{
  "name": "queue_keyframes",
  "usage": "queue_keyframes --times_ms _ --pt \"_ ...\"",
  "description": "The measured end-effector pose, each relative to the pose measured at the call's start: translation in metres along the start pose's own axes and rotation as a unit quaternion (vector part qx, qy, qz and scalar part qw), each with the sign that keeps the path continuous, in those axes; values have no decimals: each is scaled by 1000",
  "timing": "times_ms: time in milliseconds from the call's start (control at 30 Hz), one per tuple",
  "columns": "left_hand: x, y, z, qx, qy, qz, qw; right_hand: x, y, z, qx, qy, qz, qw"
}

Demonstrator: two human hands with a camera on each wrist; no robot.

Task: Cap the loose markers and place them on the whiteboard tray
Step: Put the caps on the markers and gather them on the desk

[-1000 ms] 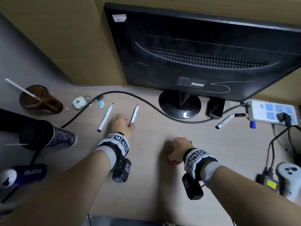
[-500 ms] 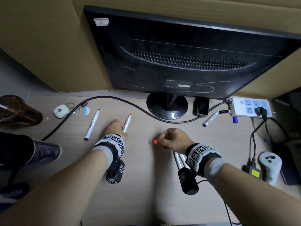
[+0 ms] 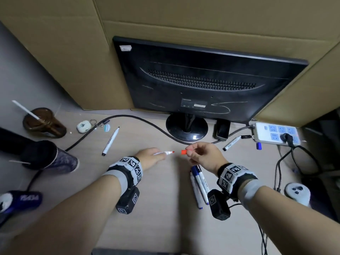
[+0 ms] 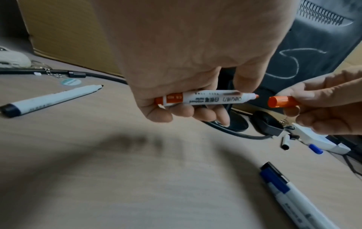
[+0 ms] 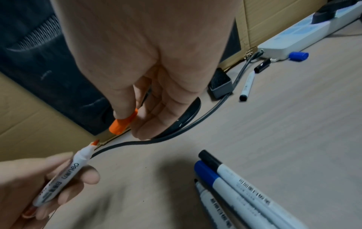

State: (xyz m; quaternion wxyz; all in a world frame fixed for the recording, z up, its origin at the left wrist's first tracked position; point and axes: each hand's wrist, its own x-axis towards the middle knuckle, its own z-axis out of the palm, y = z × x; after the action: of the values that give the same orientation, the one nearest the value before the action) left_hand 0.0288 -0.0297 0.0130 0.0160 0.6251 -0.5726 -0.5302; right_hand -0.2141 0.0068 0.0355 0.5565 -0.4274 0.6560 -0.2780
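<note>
My left hand [image 3: 151, 157] grips an uncapped red marker [image 3: 165, 153] [image 4: 203, 99] [image 5: 64, 175], its tip pointing right. Facing it, my right hand [image 3: 199, 155] pinches the red cap [image 3: 183, 152] [image 4: 282, 101] [image 5: 122, 124], a small gap from the tip. An uncapped black marker [image 3: 110, 141] [image 4: 49, 99] lies left of my left hand. Under my right wrist lie three markers [image 3: 199, 184] [image 5: 235, 186], two with caps on, one bare. Another uncapped marker [image 3: 231, 143] [image 5: 247, 85], a black cap [image 3: 246, 136] and a blue cap [image 3: 258, 145] [image 5: 298, 56] lie by the power strip.
A monitor [image 3: 202, 83] stands at the back, its cable [image 3: 147, 122] crossing the desk. A power strip [image 3: 276, 134] sits at right, a game controller [image 3: 297, 193] near it. At left are a brown cup [image 3: 44, 124], a dark cup [image 3: 47, 157], a keyring [image 3: 84, 126] and a Pepsi bottle [image 3: 20, 199].
My left hand lifted the red marker off the desk and turned its tip to the right. My right hand rose with the red cap and came toward the tip, uncovering the markers beneath it.
</note>
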Motion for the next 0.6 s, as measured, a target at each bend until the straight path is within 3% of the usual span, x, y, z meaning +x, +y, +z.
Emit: queue_keyframes --times_ms 133,600 --pt "-9 11 13 -28 0 50 998 -13 -2 -17 8 -10 -23 1000" --pt "-24 40 45 13 23 97 995 -45 9 -50 13 -24 -66 997"
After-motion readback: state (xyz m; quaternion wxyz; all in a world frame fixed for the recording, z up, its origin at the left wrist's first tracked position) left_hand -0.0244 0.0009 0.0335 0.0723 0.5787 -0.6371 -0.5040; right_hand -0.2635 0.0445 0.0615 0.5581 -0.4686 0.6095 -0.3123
